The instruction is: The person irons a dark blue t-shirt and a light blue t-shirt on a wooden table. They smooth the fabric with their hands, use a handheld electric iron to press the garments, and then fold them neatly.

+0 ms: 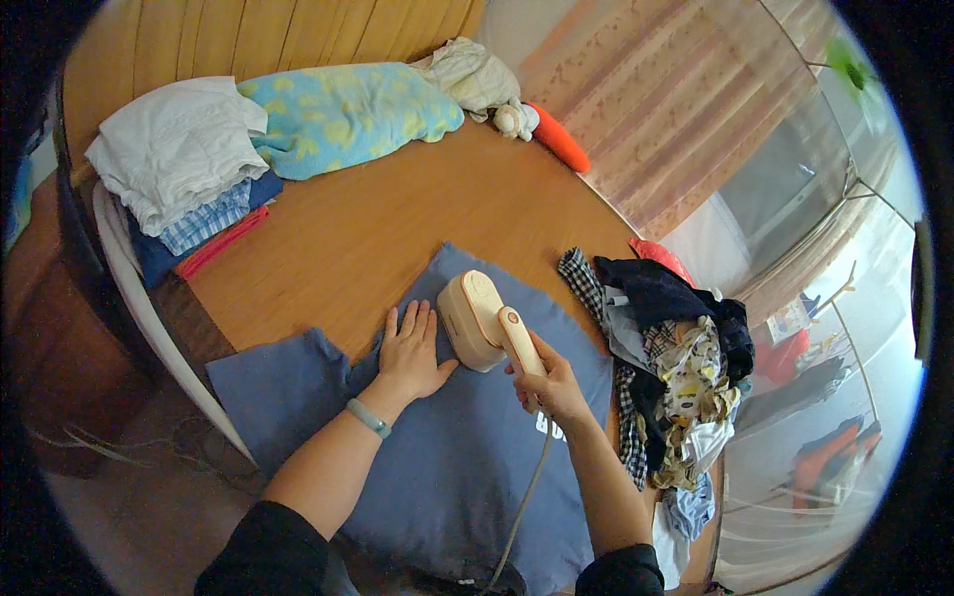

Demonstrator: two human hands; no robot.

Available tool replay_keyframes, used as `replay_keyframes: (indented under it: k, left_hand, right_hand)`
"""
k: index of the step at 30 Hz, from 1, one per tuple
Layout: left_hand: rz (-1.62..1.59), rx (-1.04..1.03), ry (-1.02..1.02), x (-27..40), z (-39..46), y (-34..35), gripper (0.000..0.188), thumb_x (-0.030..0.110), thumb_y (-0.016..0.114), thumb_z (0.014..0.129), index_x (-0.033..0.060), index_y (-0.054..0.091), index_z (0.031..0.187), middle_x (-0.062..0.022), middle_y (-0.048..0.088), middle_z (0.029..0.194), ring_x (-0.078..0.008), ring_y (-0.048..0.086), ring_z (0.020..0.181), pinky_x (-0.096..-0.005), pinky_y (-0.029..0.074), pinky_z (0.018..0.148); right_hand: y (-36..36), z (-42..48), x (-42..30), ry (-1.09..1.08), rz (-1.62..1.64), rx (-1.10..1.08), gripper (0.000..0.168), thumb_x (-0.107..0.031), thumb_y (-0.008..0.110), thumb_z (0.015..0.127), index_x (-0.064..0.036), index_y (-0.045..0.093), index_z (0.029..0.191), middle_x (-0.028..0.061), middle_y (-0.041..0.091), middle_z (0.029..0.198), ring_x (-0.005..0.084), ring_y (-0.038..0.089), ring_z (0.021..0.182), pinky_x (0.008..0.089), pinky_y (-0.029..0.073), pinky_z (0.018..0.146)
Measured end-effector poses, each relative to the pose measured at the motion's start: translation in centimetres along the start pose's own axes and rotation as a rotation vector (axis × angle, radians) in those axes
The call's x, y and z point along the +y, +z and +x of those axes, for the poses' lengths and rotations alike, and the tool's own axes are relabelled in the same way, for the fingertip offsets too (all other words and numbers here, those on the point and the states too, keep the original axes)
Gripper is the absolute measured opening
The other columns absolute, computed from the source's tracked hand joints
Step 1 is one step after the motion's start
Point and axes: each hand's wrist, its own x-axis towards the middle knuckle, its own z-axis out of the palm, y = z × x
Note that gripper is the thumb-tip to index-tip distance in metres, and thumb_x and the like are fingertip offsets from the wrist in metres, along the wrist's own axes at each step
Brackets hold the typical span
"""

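A blue-grey T-shirt (462,462) is spread over a wooden bed surface (358,216), one sleeve reaching out to the left. My right hand (548,376) grips the handle of a cream handheld garment iron (471,320), whose head rests on the upper part of the shirt. From the handle a grey cord (524,503) runs down across the fabric towards me. Flat on the shirt, just left of the iron, lies my left hand (410,354), fingers a little apart and holding nothing. White lettering on the shirt is partly hidden by my right wrist.
Crumpled clothes (682,372) are heaped on the right. At the far left sit a white garment (182,141) and folded clothes (209,216), beside a blue-green patterned towel bundle (350,112). An orange cushion (559,138) and soft toy (514,119) lie at the back. Pale mesh netting (782,462) hangs along the right.
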Motion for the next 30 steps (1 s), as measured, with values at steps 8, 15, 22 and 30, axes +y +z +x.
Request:
replay_keyframes:
  k: [8,15,22,30]
  left_hand:
    - [-0.012,0.015,0.014,0.2,-0.1,0.3,0.078,0.05,0.046,0.079,-0.0056,0.027,0.131,-0.0173,0.022,0.14,-0.0271,0.013,0.132,-0.0459,0.004,0.106]
    - [0.031,-0.046,-0.007,-0.1,0.1,-0.4,0.078,0.05,0.046,0.08,-0.005,0.025,0.131,-0.0163,0.02,0.141,-0.0268,0.012,0.132,-0.0452,0.003,0.107]
    - [0.0,-0.048,-0.022,0.1,0.2,-0.5,0.078,0.049,0.047,0.08,-0.0035,0.024,0.132,-0.0153,0.019,0.141,-0.0259,0.012,0.132,-0.0444,0.002,0.107]
    - [0.033,-0.042,-0.005,0.1,0.1,-0.6,0.077,0.048,0.048,0.079,-0.0038,0.025,0.132,-0.0163,0.02,0.141,-0.0272,0.013,0.132,-0.0458,0.004,0.107]
  right_hand:
    - [-3.7,6.7,1.1,-0.022,-0.024,0.192,0.059,-0.002,0.055,0.067,-0.007,0.041,0.124,0.0069,0.057,0.075,0.0141,0.052,0.05,0.0256,0.042,0.037]
    - [-4.7,7.5,0.6,-0.062,-0.029,0.303,0.048,-0.002,0.055,0.067,-0.004,0.048,0.115,0.0057,0.055,0.073,0.0129,0.051,0.051,0.026,0.041,0.039]
    - [-2.2,-4.1,0.3,-0.017,-0.021,0.16,0.071,0.002,0.055,0.066,-0.008,0.032,0.132,0.0082,0.056,0.081,0.0127,0.051,0.051,0.0247,0.042,0.039]
    - [-5.7,-4.6,4.0,0.057,-0.002,0.278,0.072,0.004,0.055,0.068,-0.012,0.031,0.133,0.0078,0.058,0.081,0.0123,0.052,0.052,0.0236,0.042,0.039]
